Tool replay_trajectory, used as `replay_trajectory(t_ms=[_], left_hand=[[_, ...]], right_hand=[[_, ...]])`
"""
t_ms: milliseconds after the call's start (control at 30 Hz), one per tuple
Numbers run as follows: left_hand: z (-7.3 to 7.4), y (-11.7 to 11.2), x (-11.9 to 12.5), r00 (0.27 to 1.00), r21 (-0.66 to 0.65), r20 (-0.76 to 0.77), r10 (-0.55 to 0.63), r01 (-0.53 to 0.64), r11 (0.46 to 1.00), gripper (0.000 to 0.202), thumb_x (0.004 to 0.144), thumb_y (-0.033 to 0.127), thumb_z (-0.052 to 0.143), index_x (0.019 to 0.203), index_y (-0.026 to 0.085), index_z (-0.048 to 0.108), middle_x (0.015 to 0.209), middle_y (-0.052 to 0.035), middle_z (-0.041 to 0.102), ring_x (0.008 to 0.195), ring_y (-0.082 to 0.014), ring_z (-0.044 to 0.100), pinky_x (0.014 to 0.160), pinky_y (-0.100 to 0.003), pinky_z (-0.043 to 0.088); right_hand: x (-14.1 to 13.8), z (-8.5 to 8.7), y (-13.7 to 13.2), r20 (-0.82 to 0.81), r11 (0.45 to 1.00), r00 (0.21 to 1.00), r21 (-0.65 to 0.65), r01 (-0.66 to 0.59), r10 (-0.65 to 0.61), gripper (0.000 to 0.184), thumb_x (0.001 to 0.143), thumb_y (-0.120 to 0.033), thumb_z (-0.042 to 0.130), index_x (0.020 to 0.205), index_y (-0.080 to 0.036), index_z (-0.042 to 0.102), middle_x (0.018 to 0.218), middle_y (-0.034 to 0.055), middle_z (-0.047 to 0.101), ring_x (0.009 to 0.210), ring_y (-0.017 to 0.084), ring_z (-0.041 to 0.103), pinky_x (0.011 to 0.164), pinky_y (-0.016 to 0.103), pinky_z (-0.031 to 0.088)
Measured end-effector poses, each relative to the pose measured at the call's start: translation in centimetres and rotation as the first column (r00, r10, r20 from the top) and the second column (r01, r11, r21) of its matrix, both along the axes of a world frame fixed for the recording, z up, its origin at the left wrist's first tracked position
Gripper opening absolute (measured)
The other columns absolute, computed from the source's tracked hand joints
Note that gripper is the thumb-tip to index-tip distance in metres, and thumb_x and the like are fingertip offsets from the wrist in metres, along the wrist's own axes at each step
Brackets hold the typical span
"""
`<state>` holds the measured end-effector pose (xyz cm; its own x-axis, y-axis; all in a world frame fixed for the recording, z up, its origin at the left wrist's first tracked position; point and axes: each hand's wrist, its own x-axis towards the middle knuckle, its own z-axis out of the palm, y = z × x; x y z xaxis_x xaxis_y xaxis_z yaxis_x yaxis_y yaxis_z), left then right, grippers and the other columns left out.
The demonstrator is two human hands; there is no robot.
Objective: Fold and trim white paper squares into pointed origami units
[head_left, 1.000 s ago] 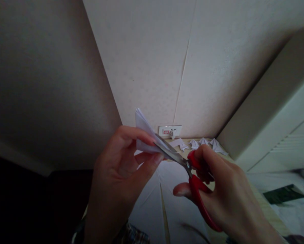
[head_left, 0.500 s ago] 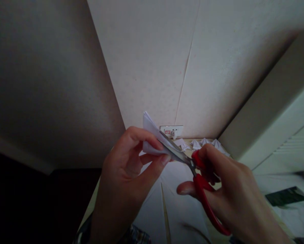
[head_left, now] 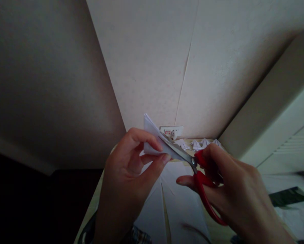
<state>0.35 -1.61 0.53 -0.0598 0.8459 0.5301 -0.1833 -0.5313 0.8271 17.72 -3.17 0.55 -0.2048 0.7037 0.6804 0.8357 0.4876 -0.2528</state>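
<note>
Between the thumb and fingers of my left hand (head_left: 131, 169) is a folded piece of white paper (head_left: 151, 130), its layered edge pointing up. My right hand (head_left: 233, 179) grips a pair of scissors (head_left: 205, 195) by the red handles. The metal blades lie along the right edge of the folded paper, close to my left fingertips. Part of the paper is hidden behind the left fingers and the blades. Below the hands lie white paper sheets (head_left: 182, 200) on a pale table (head_left: 91, 210).
Several small folded white paper pieces (head_left: 205, 142) lie at the table's back edge. Behind them, a wall socket (head_left: 178, 129) has a white plug in it. A pale cabinet (head_left: 276, 118) stands on the right, with a dark green item (head_left: 289, 196) below it.
The scissors have closed somewhat, their handles nearer together and the blades more in line along the paper. My left hand holds the paper in nearly the same place.
</note>
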Motion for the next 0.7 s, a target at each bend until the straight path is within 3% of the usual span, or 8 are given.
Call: replay_trajectory(t_ms=[100, 267, 367, 500, 700], left_hand=[[0.0, 0.0, 0.1, 1.000, 0.002, -0.004, 0.021, -0.021, 1.000, 0.028, 0.072, -0.001, 0.074, 0.077, 0.027, 0.067, 0.074, 0.0069, 0.062, 0.071, -0.0093, 0.063, 0.062, -0.010, 0.056], [0.1, -0.2, -0.1, 1.000, -0.001, -0.015, 0.022, -0.022, 1.000, 0.027, 0.074, 0.000, 0.072, 0.077, 0.026, 0.066, 0.075, 0.0062, 0.065, 0.069, -0.0094, 0.064, 0.064, -0.012, 0.058], [0.1, -0.4, -0.1, 0.999, 0.011, -0.032, 0.011, -0.011, 1.000, 0.029, 0.075, -0.002, 0.070, 0.079, 0.027, 0.066, 0.077, 0.0065, 0.064, 0.070, -0.0078, 0.064, 0.065, -0.010, 0.057], [0.2, -0.3, 0.0, 0.999, 0.007, -0.041, -0.002, 0.002, 1.000, 0.028, 0.075, -0.001, 0.071, 0.078, 0.027, 0.067, 0.078, 0.0057, 0.064, 0.074, -0.0085, 0.065, 0.069, -0.010, 0.058], [0.3, -0.2, 0.3, 1.000, 0.015, -0.002, -0.023, 0.023, 1.000, 0.026, 0.077, -0.001, 0.073, 0.079, 0.025, 0.069, 0.076, 0.0058, 0.067, 0.073, -0.0068, 0.066, 0.067, -0.008, 0.057]], right_hand=[[0.2, -0.3, 0.1, 0.000, 1.000, 1.000, 0.024, 0.008, -0.008, 0.056, 0.087, -0.076, 0.042, 0.066, -0.024, 0.041, 0.044, -0.0064, 0.046, 0.030, 0.008, 0.039, 0.030, 0.020, 0.028], [1.0, -0.6, 0.2, -0.130, 0.994, 0.991, -0.099, -0.041, 0.028, 0.056, 0.085, -0.074, 0.053, 0.062, -0.024, 0.038, 0.045, -0.0073, 0.045, 0.035, 0.009, 0.043, 0.033, 0.020, 0.033], [1.0, -0.3, 0.3, -0.205, 0.987, 0.976, -0.127, -0.098, 0.071, 0.055, 0.085, -0.075, 0.050, 0.066, -0.024, 0.044, 0.049, -0.0057, 0.048, 0.038, 0.010, 0.045, 0.034, 0.021, 0.037], [0.3, 0.0, 0.3, -0.195, 0.975, 0.975, -0.170, -0.145, 0.110, 0.051, 0.085, -0.071, 0.055, 0.074, -0.021, 0.051, 0.058, -0.0026, 0.054, 0.045, 0.012, 0.049, 0.039, 0.023, 0.042], [-0.4, 0.5, 0.1, -0.201, 0.965, 0.972, -0.208, -0.161, 0.119, 0.049, 0.085, -0.068, 0.059, 0.071, -0.022, 0.050, 0.058, -0.0029, 0.053, 0.046, 0.012, 0.048, 0.040, 0.023, 0.040]])
